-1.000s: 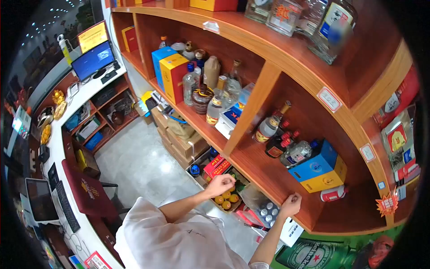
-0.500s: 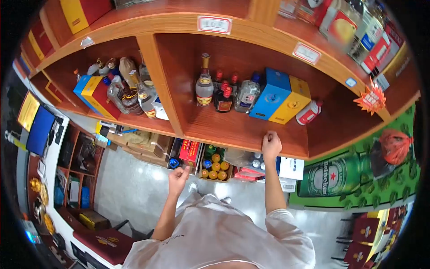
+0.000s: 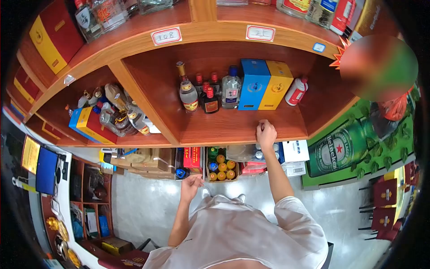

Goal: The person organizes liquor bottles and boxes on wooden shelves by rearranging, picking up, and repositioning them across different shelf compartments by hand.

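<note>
The right hand point(image 3: 267, 134), fingers curled together, was at the front edge of the shelf point(image 3: 219, 129), where a box point(image 3: 265, 85) stood. The left hand point(image 3: 191, 186), fingers bent together, was below the shelf.

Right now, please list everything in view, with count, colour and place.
Shelf unit: one, brown, in front
Bottles: two, clear, unit's centre
Dark bottles: about four, between those
Boxes: one or two, blue and yellow, beside bottles
Container: one, red and white, beside boxes
Other bottles: several, mostly clear, above and left
Labels: several, mostly white, upper edge
Round tops: several, orange, low centre
Lower box: one, red, further left
Bottle picture: one, green, right
Screen: one, blue, far left
Chairs: several, dark red, far right
Shirt: one, white, bottom
Left fingers: bare, before the unit
Right fingers: bare, at shelf's edge
</note>
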{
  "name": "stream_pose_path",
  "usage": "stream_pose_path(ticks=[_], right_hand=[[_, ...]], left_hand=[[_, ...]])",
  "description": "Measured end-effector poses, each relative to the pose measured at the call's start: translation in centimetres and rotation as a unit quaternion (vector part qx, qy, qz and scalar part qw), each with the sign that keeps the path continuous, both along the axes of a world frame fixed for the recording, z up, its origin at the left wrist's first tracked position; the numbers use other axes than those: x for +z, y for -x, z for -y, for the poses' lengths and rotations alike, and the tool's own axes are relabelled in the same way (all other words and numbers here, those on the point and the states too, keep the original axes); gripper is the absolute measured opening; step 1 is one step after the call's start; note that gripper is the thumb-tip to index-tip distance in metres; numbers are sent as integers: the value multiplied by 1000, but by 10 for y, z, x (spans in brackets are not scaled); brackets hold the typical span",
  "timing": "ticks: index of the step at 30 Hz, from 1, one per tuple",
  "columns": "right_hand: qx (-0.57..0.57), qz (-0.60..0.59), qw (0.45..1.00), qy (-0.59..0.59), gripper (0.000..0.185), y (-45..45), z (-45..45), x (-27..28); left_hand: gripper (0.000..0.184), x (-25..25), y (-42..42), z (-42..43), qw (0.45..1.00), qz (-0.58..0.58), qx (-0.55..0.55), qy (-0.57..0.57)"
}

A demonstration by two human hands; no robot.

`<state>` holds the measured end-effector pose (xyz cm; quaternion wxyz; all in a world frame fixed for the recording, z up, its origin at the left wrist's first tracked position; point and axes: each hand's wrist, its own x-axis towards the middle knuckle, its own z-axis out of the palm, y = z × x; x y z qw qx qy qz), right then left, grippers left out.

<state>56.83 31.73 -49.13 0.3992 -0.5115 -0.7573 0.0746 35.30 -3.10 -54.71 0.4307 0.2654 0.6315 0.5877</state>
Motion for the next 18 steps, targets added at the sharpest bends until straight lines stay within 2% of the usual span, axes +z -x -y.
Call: stream_pose_path(ticks=[3,9,12,13,15,17,18], right_hand=[[-5,3,1000,21,9,0,0,-1],[5,3,1000,-24,12,1,2,-3],[52,-10,992,112,22,-6,-4,16],[83,-59,989,110,26,-9,-17,26],[145,-155,971,105,35,-11,-51,52],[129,-164,976,68,38,-3,-58,132],[131,-109,985,7,41,2,-54,176]], left_hand=[[22,-3,2,1,1000,-4,-16,16],[24,-12,3,4,999,-1,-43,9],[22,0,1,8,1000,17,-13,-12],[20,0,2,9,1000,3,-17,-4],[18,1,7,16,999,-26,-24,12],[15,6,8,17,999,-20,-21,24],[16,6,8,18,999,-22,-28,24]])
